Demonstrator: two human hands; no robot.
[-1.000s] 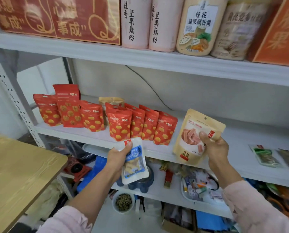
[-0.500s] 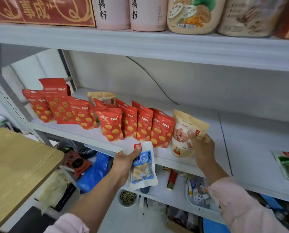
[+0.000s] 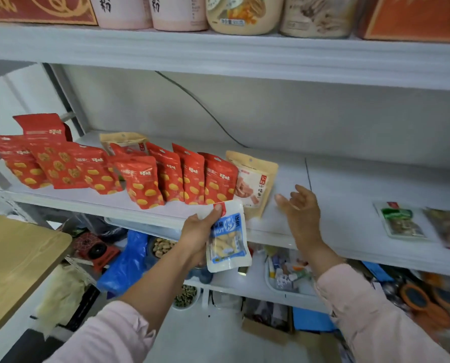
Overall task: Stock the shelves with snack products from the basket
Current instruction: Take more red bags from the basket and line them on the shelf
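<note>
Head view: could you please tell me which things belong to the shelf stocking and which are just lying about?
Job: peanut packet in the left hand; beige pouch on the middle shelf beside the open right hand; red pouches in a row.
Lying about: wooden table; blue plastic bag; bowl of peanuts; tray of small items below.

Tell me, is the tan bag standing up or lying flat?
Standing up: the tan bag rests on its bottom edge beside the red bags.

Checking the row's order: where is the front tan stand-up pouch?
Head view, centre: the front tan stand-up pouch stands on the white middle shelf, between the last glossy red pouch and the open right hand.
</note>
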